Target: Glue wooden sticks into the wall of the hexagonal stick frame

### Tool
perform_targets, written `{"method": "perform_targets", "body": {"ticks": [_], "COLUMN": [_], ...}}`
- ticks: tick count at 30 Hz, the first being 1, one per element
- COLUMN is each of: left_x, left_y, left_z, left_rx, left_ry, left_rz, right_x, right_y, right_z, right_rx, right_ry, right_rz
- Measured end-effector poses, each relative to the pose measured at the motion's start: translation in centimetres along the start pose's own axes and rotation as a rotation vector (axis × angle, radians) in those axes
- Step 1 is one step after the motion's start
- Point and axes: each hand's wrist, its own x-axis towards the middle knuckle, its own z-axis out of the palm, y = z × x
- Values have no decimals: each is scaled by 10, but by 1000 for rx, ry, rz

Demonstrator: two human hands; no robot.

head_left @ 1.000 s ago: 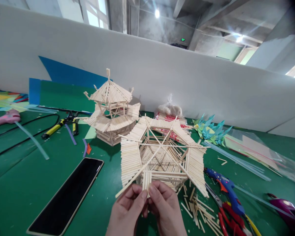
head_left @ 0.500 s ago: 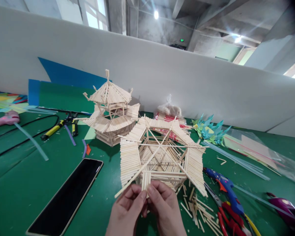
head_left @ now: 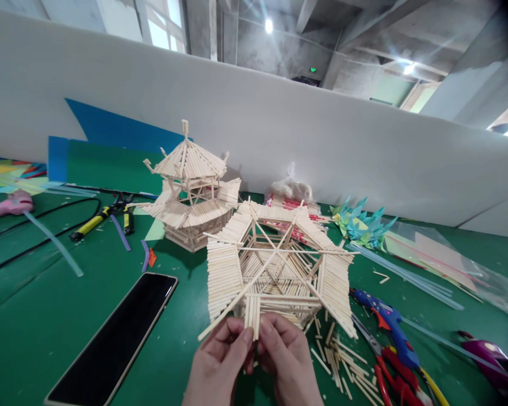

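Note:
A pavilion model of pale wooden sticks (head_left: 279, 301) stands in front of me, its roof slats fanning around an open frame of crossed sticks. At its near side a few short wooden sticks (head_left: 252, 313) lie side by side in a narrow strip. My left hand (head_left: 222, 358) pinches the strip's lower left side between thumb and fingers. My right hand (head_left: 288, 358) is closed at the strip's lower right edge, thumb and fingertips against the sticks. The fingertips beneath the strip are partly hidden.
A finished-looking stick pagoda (head_left: 190, 211) stands behind left. A phone (head_left: 114, 338) lies left. On the right are cut stick pieces (head_left: 342, 363), red-handled scissors (head_left: 389, 372), a blue glue gun (head_left: 389, 321) and clear glue sticks (head_left: 410, 276). Wire strippers (head_left: 93, 223) lie farther left.
My right thumb and fingers have shifted slightly right and down, showing more of the strip's lower end. My left hand and the model stay nearly still.

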Motion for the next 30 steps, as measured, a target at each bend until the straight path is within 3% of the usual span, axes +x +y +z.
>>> {"method": "perform_targets", "body": {"ticks": [2, 4, 6, 8, 10, 13, 30], "left_x": [-1, 0, 0, 1, 0, -1, -2], "left_y": [1, 1, 2, 3, 4, 7, 7], "left_z": [0, 0, 1, 1, 1, 2, 4], "left_rx": [-8, -29, -53, -64, -58, -40, 268], "left_ry": [-16, -40, -59, -70, -81, -103, -85], "left_rz": [-2, -2, 2, 5, -12, -54, 32], "right_x": [-5, -7, -4, 3, 12, 20, 21], "right_y": [-4, -12, -27, -43, -57, -65, -62], "right_z": [-3, -6, -7, -5, -2, 1, 1], "right_rx": [-222, -513, -799, -1048, -1243, -1365, -1378], "right_ry": [127, 236, 187, 43, -41, -78, -97], "right_rz": [-158, -408, -669, -824, -788, -675, -683]}}
